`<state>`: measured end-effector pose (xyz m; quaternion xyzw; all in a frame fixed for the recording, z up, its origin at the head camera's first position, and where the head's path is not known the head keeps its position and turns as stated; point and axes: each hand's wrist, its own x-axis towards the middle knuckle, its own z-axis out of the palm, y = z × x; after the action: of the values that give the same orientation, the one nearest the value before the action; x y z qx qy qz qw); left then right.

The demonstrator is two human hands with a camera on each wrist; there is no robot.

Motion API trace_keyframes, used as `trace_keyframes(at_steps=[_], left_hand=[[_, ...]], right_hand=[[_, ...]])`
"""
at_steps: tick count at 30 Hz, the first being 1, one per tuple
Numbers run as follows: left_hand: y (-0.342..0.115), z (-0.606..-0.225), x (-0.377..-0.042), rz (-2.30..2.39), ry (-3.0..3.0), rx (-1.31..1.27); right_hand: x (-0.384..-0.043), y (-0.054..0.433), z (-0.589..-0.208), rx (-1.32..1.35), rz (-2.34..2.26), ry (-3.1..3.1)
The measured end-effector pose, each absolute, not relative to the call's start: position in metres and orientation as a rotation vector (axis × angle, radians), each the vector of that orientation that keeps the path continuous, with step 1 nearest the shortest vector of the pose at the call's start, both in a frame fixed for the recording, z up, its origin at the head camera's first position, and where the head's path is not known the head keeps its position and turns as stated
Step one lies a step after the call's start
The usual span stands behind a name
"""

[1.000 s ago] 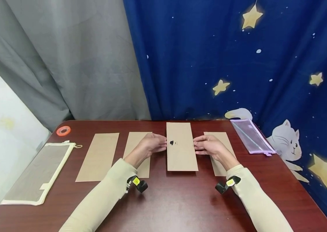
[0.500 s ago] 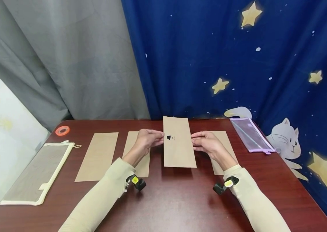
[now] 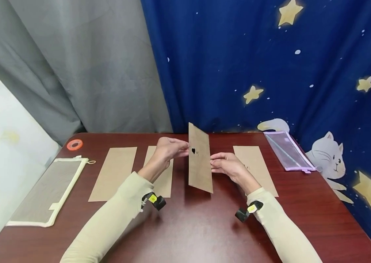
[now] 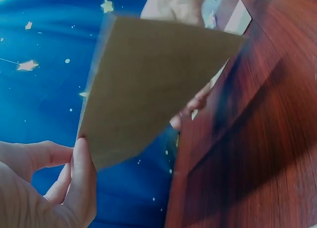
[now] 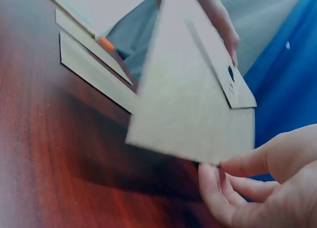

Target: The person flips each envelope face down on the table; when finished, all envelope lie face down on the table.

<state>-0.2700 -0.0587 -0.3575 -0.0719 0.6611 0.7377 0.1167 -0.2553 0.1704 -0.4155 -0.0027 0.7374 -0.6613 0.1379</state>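
Since the earlier frame, the brown envelope (image 3: pixel 200 164) has swung from nearly level to steeply tilted above the table (image 3: pixel 185 233). Your left hand (image 3: pixel 168 150) pinches its left edge, your right hand (image 3: pixel 229 167) its right. It looks part-turned, not yet laid flat like the three other envelopes (image 3: pixel 114 171).

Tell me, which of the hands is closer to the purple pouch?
The right hand. It pinches the right edge of the held brown paper, left of the purple pouch. The left hand pinches the left edge, farther away.
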Motion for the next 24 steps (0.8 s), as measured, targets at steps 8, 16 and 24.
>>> trace_keyframes(at_steps=[8,16,24], left_hand=[[-0.064,-0.351,-0.271,2.153,2.018,-0.246],[-0.057,-0.344,-0.270,2.160,2.052,-0.238],[-0.047,-0.340,-0.266,2.238,2.027,-0.198]], right_hand=[[-0.216,0.132,-0.372,-0.240,-1.128,3.328],[-0.184,0.089,-0.346,-0.545,-0.885,3.470],[-0.182,0.076,-0.347,-0.391,-0.540,3.606]])
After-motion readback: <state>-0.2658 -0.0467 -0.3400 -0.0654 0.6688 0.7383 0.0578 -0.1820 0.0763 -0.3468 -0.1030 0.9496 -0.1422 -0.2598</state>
